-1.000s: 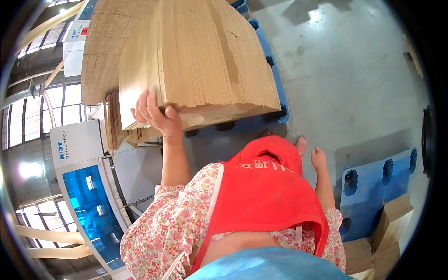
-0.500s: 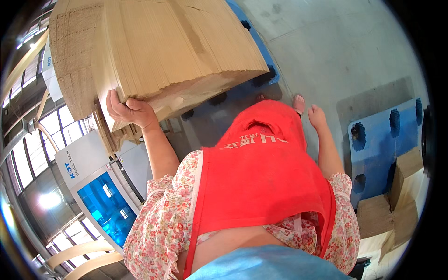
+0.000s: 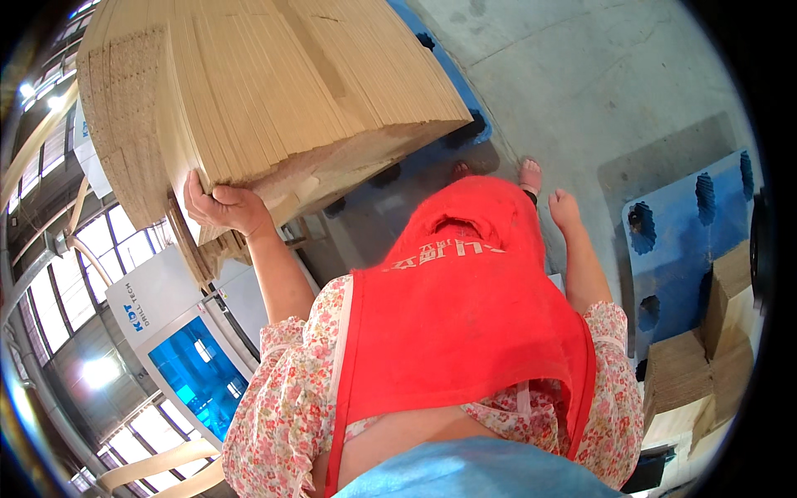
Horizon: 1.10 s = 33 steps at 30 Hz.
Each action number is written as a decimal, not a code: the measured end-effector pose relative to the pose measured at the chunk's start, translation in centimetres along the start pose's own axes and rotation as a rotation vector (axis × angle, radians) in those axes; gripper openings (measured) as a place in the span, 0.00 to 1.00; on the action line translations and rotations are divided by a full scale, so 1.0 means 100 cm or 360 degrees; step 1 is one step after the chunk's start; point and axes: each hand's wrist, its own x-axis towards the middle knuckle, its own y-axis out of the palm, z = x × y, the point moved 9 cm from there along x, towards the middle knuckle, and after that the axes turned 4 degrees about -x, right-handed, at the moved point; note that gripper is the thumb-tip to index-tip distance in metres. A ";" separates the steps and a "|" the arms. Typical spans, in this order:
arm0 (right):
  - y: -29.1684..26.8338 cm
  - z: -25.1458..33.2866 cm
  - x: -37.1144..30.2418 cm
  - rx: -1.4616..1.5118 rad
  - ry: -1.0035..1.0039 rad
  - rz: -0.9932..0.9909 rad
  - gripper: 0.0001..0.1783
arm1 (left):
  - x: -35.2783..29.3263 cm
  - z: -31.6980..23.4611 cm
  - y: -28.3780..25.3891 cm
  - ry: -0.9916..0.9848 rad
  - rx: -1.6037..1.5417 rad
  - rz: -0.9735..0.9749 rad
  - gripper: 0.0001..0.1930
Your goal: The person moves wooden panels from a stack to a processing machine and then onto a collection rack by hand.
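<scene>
A tall stack of thin tan wooden boards (image 3: 274, 83) fills the upper left. My left hand (image 3: 228, 206) grips the stack's near left corner, fingers curled round the outer board and thumb along its edge. How many boards lie in the grip I cannot tell. My right hand (image 3: 565, 209) hangs low at my right side, apart from everything, its fingers curled into a loose fist with nothing showing in it.
The stack stands on a blue plastic pallet (image 3: 477, 124). Another blue pallet (image 3: 677, 274) lies at the right, with wooden blocks (image 3: 681, 369) on its near part. A white machine with a blue window (image 3: 199, 365) stands at the left. Grey concrete floor (image 3: 573, 75) stretches ahead.
The view has shifted slightly, so the stack sits a little further left. My left hand keeps its place on the corner. My right hand hangs nearly as before.
</scene>
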 end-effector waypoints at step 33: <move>0.010 -0.023 -0.002 0.0148 -0.0002 -0.0174 0.16 | -0.002 0.005 0.000 -0.0049 0.0054 0.0069 0.24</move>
